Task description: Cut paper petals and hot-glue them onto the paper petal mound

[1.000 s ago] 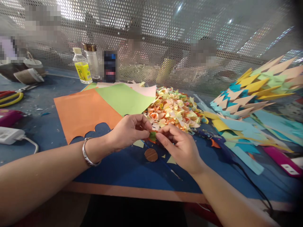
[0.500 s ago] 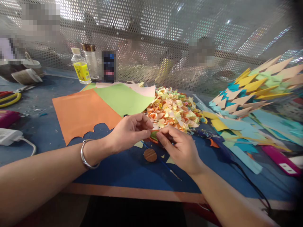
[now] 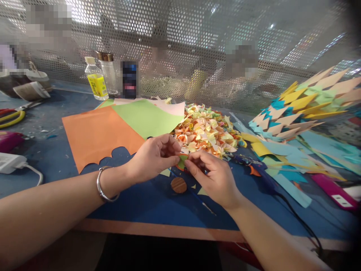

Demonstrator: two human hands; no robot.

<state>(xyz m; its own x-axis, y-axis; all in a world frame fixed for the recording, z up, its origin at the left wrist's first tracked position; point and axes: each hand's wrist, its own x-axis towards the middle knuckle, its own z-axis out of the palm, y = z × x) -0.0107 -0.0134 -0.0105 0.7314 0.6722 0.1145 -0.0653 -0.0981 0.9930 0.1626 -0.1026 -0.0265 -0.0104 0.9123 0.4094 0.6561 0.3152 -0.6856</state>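
My left hand (image 3: 156, 157) and right hand (image 3: 216, 171) both pinch the green and orange paper (image 3: 182, 162) between them, neither hand nearer. I can't tell which way its long side goes (my hands hide some). A brown disc (image 3: 178, 185) lies closer to me.

Behind the gripped green-and-orange paper piece (image 3: 182, 162) — a multicoloured paper heap (image 3: 205, 131); left, an orange paper sheet (image 3: 103, 131); before, a round brown disc (image 3: 178, 185).
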